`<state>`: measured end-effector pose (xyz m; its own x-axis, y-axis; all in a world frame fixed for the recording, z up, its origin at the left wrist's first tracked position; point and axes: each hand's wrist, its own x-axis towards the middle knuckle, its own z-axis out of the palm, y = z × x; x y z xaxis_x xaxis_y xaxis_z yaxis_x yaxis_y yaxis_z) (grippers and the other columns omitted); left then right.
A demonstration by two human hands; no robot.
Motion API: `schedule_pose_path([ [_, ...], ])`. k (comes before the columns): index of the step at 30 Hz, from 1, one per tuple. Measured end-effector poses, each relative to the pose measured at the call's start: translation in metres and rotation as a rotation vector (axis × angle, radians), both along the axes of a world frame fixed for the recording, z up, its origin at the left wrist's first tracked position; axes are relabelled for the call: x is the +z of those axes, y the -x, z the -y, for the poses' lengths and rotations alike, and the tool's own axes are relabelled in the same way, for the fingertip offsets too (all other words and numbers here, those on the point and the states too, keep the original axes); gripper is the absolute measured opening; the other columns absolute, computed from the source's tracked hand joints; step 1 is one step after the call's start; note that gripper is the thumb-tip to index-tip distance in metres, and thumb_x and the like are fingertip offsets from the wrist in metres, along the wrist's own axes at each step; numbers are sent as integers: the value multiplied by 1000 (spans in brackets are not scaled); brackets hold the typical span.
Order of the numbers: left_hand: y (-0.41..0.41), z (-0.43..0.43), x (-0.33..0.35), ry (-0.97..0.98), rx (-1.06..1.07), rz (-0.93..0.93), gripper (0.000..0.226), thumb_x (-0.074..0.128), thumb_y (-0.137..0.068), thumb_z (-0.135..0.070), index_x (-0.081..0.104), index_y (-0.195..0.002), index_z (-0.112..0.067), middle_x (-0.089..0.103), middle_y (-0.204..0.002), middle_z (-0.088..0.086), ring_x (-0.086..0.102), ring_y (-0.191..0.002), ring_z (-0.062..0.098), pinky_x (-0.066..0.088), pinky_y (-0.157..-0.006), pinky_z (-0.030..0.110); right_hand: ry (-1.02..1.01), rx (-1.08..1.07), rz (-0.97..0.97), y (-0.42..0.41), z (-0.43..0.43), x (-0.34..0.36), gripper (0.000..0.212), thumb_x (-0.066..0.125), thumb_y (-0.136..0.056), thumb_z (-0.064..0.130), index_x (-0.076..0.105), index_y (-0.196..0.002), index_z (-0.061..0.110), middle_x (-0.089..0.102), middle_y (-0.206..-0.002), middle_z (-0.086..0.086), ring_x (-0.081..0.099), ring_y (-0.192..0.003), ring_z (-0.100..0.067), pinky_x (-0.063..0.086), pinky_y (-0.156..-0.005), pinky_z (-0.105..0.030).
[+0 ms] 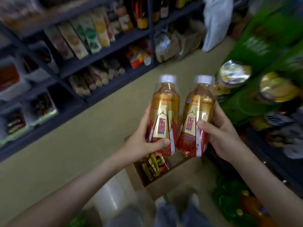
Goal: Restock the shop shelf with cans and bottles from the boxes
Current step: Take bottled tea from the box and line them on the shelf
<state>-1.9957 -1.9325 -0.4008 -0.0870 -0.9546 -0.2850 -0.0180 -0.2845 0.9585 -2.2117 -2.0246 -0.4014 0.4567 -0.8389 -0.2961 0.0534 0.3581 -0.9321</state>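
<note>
Item: two drink bottles, held upright side by side at the centre of the frame, over an open box. Left bottle [164,118] in the left hand [144,141], grip closed round its lower half, thumb across the label; right bottle [195,122] in the right hand [221,136], grip likewise closed round the lower body. Material: clear, smooth plastic with amber liquid showing at the shoulders; glossy red-and-gold wrap labels; white screw caps; rounded shoulders tapering to a short neck. The bottles stand just beside each other, nearly touching low down. Risks, as judged: slick film under bare fingers may let a bottle slide if the grip loosens; both hands being full, neither can steady the other or clear a space on a shelf; a knock between the two could twist one loose. Below: cardboard box [164,182], matt brown, flaps open, holding small shiny packets. Upper left: dark shelf [105,51] with cartons and rolls, blurred. Right edge: green cartons [262,38] and foil-topped jars [234,72], crowded; brushing these while placing could topple them. Floor [65,145] plain beige.
</note>
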Motion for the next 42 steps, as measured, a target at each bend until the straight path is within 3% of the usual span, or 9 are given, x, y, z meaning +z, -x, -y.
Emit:
schedule_pose_path([
  [3,45,-11,69,106,-129,21,108,69,-79,-13,-10,-141,-51,40,-130,-35,49,-123,-1,48,-92,21,89,-19,36,47,-25,74,101,86,-59,33,34,-145,31,62,-127,-4,61,-114,-24,56,-81,-38],
  [8,136,-32,152,277,-324,57,113,70,-83,-7,-20,-143,-43,33,-141,-28,43,-131,5,43,-103,27,219,-110,78,149,-82,171,106,91,-49,38,39,-141,36,65,-122,-3,64,-109,-25,56,-75,-34],
  [14,285,-67,222,515,-383,69,108,74,-75,-24,-6,-143,-50,39,-144,-12,48,-129,11,41,-106,44,305,-261,156,287,-169,245,65,67,-67,23,49,-130,25,72,-105,-5,70,-94,-25,57,-67,-34],
  [19,393,-93,263,656,-400,37,101,77,-75,-22,4,-137,-54,52,-121,-29,57,-109,-8,49,-84,13,309,-464,179,385,-225,288,50,64,-67,24,56,-117,22,74,-91,-5,72,-83,-22,58,-60,-35],
  [22,435,-98,285,686,-500,-6,110,80,-74,-24,-1,-142,-53,45,-132,-22,55,-116,-1,50,-93,25,288,-577,219,426,-250,305,47,67,-70,27,56,-115,18,74,-85,-4,72,-77,-20,59,-59,-37],
  [26,478,-95,312,727,-559,-56,111,77,-65,-35,1,-143,-56,43,-140,-12,54,-122,10,48,-99,44,362,-600,222,463,-272,331,61,65,-60,30,54,-120,18,72,-93,-8,72,-81,-23,58,-62,-39],
  [32,514,-74,347,837,-591,-110,110,78,-71,-26,1,-145,-52,49,-132,-19,57,-115,3,52,-92,30,549,-588,172,490,-270,368,80,84,-44,33,54,-117,19,71,-91,-7,71,-81,-23,57,-64,-37],
  [38,505,-20,384,919,-594,-145,114,79,-64,-34,1,-143,-57,49,-133,-23,55,-118,2,50,-94,26,713,-667,148,500,-233,405,41,58,-67,20,57,-108,23,71,-77,0,70,-71,-17,57,-59,-32],
  [42,495,29,409,985,-524,-184,108,78,-58,-39,8,-135,-65,48,-127,-37,53,-118,-4,49,-91,19,882,-759,36,515,-188,442,43,52,-70,14,54,-112,21,71,-78,2,69,-72,-15,57,-60,-30],
])
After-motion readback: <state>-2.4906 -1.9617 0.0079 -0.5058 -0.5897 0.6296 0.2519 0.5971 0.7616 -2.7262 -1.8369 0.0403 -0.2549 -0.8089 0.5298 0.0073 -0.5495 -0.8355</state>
